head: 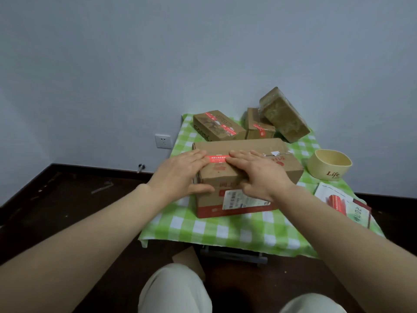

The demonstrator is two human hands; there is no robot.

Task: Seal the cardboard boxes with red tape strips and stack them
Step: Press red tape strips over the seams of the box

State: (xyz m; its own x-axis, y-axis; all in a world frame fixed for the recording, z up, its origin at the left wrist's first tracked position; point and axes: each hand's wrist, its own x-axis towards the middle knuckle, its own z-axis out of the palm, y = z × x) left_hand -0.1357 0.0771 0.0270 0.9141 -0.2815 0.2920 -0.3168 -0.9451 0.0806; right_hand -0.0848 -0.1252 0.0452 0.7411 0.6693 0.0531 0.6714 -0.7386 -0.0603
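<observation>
Large cardboard box [246, 177]: lies lengthwise on the bench [203, 227] and takes up the middle of the green checked cloth. Flaps are down. One red tape strip [218, 158] runs along the top seam, and only its middle shows between the hands.

Left hand [180, 175]: flat, fingers straight and together over the strip's left end, thumb down on the front face. Right hand [259, 175]: likewise flat on the strip's right end, thumb over the front edge. Both press; neither grips.

Handling, as judged: the board is stiff at edges and corners but likely gives along the seam, so rub the strip down with firm, spread pressure. The strip is thin and tacky, so it will crease if lifted again. Weight cannot be told. For stacking, take the two short ends low, palms flat, because the faces look smooth and there are no handles.

Behind it: a smaller taped box [216, 126], a short box [259, 128] just beside that, and a film-wrapped box [284, 114] leaning tilted on the short one.

To the right: a beige bowl [329, 164], and nearer, a sheet of red strips [337, 202].
</observation>
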